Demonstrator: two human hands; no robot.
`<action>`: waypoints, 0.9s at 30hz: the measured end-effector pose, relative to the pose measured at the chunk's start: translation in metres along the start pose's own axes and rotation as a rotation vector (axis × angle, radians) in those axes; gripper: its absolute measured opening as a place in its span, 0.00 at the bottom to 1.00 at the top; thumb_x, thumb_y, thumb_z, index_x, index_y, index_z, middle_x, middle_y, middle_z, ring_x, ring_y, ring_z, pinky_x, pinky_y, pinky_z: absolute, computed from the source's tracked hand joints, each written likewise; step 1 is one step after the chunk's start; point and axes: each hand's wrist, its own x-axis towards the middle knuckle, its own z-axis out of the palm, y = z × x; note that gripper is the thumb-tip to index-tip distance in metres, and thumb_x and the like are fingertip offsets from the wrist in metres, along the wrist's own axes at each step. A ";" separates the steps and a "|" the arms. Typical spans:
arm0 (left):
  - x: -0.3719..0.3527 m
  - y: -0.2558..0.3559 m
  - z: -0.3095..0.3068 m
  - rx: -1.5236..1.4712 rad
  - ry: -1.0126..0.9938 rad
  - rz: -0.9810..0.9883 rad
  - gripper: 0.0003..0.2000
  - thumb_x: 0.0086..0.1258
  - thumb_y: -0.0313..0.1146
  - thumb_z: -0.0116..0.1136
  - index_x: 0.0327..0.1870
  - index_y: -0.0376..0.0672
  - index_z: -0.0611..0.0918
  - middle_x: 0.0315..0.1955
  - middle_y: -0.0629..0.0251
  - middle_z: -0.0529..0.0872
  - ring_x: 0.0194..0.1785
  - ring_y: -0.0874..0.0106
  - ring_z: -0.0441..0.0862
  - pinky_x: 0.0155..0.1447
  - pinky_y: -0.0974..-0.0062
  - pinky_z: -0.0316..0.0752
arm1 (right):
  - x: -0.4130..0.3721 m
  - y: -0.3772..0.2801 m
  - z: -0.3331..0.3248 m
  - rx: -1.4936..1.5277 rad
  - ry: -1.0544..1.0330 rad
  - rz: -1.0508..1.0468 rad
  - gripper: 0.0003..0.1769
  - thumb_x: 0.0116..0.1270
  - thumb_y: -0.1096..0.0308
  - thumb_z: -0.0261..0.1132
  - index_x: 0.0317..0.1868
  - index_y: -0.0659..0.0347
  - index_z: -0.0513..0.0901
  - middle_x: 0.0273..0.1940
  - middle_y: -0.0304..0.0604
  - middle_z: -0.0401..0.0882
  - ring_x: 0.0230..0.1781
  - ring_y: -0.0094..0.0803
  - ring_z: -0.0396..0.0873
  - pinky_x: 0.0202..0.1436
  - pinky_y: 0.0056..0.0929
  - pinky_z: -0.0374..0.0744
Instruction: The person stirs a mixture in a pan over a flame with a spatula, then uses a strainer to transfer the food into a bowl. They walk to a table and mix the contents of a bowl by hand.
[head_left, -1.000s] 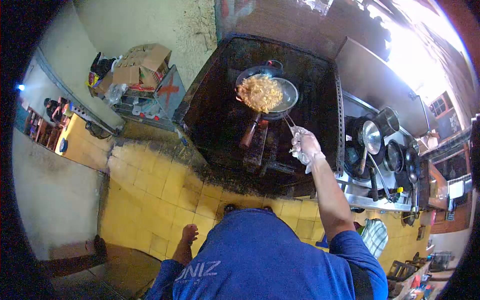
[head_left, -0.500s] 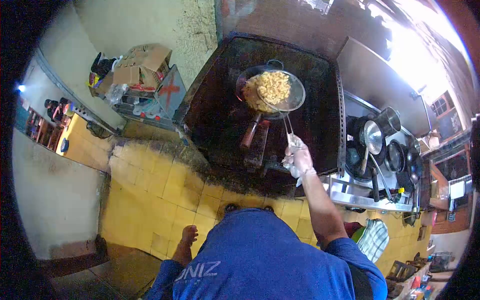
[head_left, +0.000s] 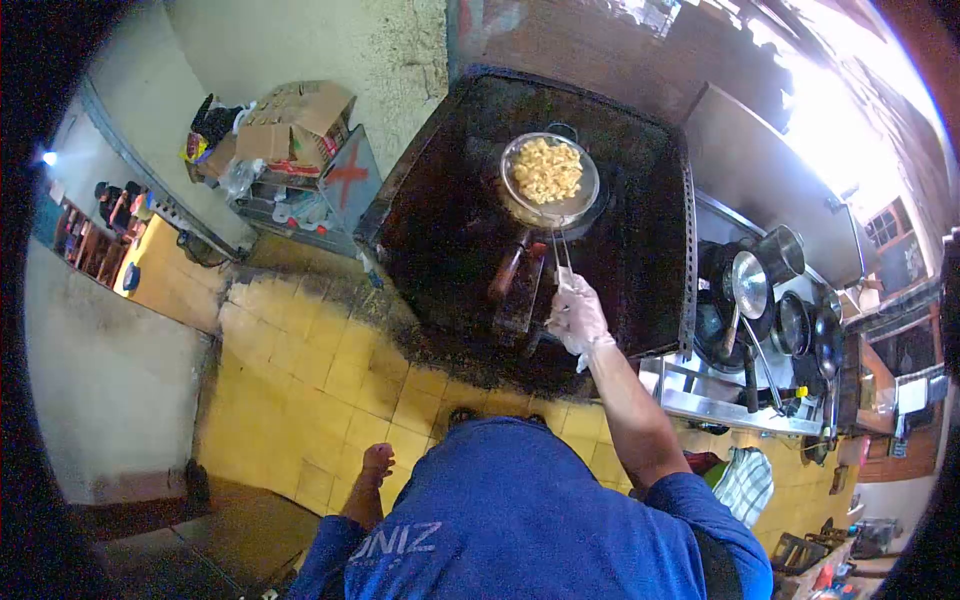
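Gloved in clear plastic, my right hand is closed around the handle of a wire strainer. Pale yellow food pieces lie in the strainer, which is over a dark pan. The pan's wooden handle points down toward me, and the strainer hides much of the pan. Bare and away from the stove, my left hand hangs at my left side above the floor, its fingers loosely curled with nothing visible in them.
The dark stove fills the middle. Pans and a ladle sit on a steel counter at right. A cardboard box rests on a cabinet at left. A person is far left; yellow tiles cover the floor.
My right hand and the strainer have shifted left, and the food pieces now sit centrally in the strainer. The view has moved slightly. My left hand still hangs at my side.
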 end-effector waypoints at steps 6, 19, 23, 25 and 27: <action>0.042 -0.036 -0.024 -0.271 -0.209 -0.102 0.11 0.60 0.46 0.48 0.37 0.53 0.76 0.25 0.69 0.78 0.20 0.69 0.73 0.16 0.68 0.67 | 0.012 -0.002 -0.014 -0.117 0.043 -0.075 0.12 0.59 0.78 0.50 0.40 0.50 0.68 0.16 0.32 0.62 0.08 0.21 0.58 0.10 0.22 0.60; -0.019 0.014 0.004 -0.079 -0.058 -0.061 0.04 0.58 0.42 0.48 0.26 0.58 0.74 0.19 0.78 0.69 0.20 0.76 0.69 0.21 0.78 0.60 | -0.021 -0.056 0.011 -0.143 -0.046 -0.285 0.12 0.64 0.74 0.49 0.48 0.57 0.70 0.17 0.33 0.65 0.10 0.19 0.60 0.10 0.18 0.63; -0.016 0.015 0.008 -0.181 -0.168 -0.066 0.06 0.60 0.45 0.46 0.30 0.58 0.74 0.21 0.78 0.71 0.23 0.75 0.70 0.20 0.76 0.60 | -0.009 -0.030 0.004 -0.248 -0.001 -0.211 0.03 0.67 0.70 0.51 0.40 0.53 0.69 0.16 0.32 0.63 0.09 0.20 0.59 0.10 0.22 0.63; -0.007 0.012 0.006 -0.129 -0.138 -0.068 0.08 0.60 0.46 0.45 0.31 0.58 0.75 0.22 0.78 0.72 0.24 0.74 0.70 0.20 0.75 0.60 | -0.008 -0.017 -0.002 -0.179 -0.030 -0.115 0.02 0.68 0.68 0.52 0.36 0.53 0.67 0.16 0.31 0.62 0.09 0.21 0.59 0.11 0.23 0.63; 0.003 0.007 0.000 -0.165 -0.174 -0.070 0.09 0.61 0.46 0.43 0.35 0.58 0.76 0.24 0.78 0.74 0.25 0.73 0.71 0.22 0.70 0.61 | 0.004 -0.012 -0.018 -0.221 -0.084 -0.126 0.03 0.68 0.67 0.53 0.36 0.53 0.67 0.17 0.31 0.63 0.10 0.21 0.60 0.11 0.23 0.63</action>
